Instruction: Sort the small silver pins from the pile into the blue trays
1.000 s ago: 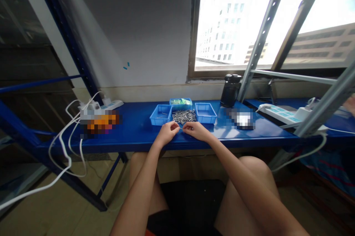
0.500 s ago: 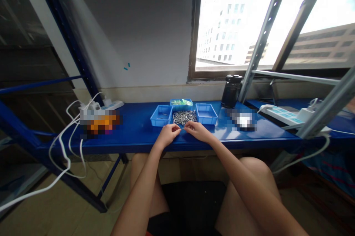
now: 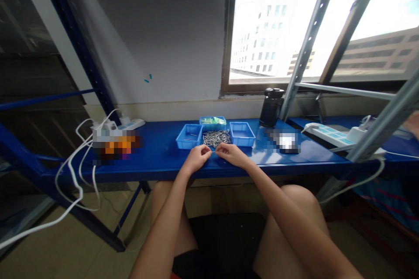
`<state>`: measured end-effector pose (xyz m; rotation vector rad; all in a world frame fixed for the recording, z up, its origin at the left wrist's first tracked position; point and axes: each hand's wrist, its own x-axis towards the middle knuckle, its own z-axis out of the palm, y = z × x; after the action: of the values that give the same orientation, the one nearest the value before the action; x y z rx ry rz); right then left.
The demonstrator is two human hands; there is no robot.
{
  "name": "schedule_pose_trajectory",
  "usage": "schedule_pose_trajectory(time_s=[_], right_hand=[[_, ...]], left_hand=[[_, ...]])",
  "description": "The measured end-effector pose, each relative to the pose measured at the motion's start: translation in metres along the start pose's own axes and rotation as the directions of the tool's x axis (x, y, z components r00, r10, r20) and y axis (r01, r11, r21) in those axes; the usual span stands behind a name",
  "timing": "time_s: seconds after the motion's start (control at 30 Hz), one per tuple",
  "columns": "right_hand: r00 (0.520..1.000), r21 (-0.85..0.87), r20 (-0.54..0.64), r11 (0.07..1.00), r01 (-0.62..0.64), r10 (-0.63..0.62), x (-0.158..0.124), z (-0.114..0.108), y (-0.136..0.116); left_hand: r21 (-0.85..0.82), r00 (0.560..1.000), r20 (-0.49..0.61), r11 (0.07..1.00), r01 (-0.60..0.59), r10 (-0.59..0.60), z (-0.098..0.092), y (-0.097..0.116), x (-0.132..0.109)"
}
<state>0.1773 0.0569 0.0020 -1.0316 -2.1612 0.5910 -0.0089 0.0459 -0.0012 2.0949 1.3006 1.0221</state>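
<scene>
My left hand (image 3: 198, 157) and my right hand (image 3: 230, 153) face each other at the front of the blue table. Both are closed in a pinch, a short gap apart. A thin, pale, rod-like piece (image 3: 214, 152) spans the gap, its ends hidden in my fingertips. Just beyond lies a heap of small silvery screws or nails (image 3: 216, 137); their exact kind is too small to tell. To its left stands a blue bin (image 3: 189, 144) with a few thin pieces inside. Another blue bin (image 3: 242, 141) sits to its right.
Behind the heap, a blue bin (image 3: 212, 127) holds green-tinted plastic packaging. A black bottle (image 3: 271, 108) stands at the back right. Power strips with white cables lie left (image 3: 132, 125) and right (image 3: 330, 135). At the far right edge, part of another person's hand (image 3: 414, 124) shows.
My hands stay nearly in place, and the thin piece between them shows more clearly. The view has shifted slightly. Another person's hand shows more at the far right.
</scene>
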Motion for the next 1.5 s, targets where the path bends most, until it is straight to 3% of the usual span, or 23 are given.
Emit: schedule_pose_trajectory(time_s=[0.17, 0.4, 0.57, 0.73, 0.9, 1.03, 1.17, 1.33, 1.5], right_hand=[[0.993, -0.194, 0.058, 0.974, 0.117, -0.108, 0.001, 0.005, 0.005], [0.991, -0.233, 0.049, 0.964, 0.131, -0.123, 0.002, 0.007, 0.007], [0.991, -0.235, 0.038, 0.963, 0.133, -0.128, 0.001, 0.007, 0.005], [0.999, -0.130, -0.007, 0.990, 0.049, -0.050, -0.002, 0.004, 0.001], [0.999, -0.001, -0.047, 1.000, 0.017, -0.017, -0.002, 0.001, 0.000], [0.995, 0.026, -0.097, 1.000, -0.003, 0.005, 0.000, 0.001, 0.004], [0.988, -0.066, -0.145, 0.996, -0.064, 0.054, 0.002, 0.003, 0.008], [0.997, -0.314, -0.074, 0.949, -0.001, -0.023, 0.008, 0.008, 0.014], [0.999, -0.364, -0.041, 0.931, -0.024, 0.010, 0.013, 0.008, 0.015]], left_hand=[[-0.053, 0.999, 0.023, 0.997, -0.048, 0.049, -0.002, 0.003, -0.002], [-0.088, 0.995, 0.084, 0.995, -0.046, 0.053, -0.001, 0.004, -0.004], [-0.041, 0.998, 0.049, 0.998, -0.047, 0.049, 0.000, 0.005, -0.004], [0.108, 0.999, -0.041, 0.994, -0.016, 0.020, 0.000, 0.008, -0.005], [0.223, 1.000, 0.029, 0.975, -0.006, -0.001, 0.003, 0.006, -0.004], [0.284, 1.000, 0.021, 0.959, -0.015, 0.010, 0.005, 0.009, -0.007], [0.365, 0.992, -0.127, 0.929, 0.065, -0.020, -0.004, 0.012, -0.008], [0.474, 0.908, -0.404, 0.824, 0.310, -0.109, -0.030, 0.006, 0.000], [0.490, 0.883, -0.434, 0.776, 0.396, -0.176, -0.042, 0.003, 0.010]])
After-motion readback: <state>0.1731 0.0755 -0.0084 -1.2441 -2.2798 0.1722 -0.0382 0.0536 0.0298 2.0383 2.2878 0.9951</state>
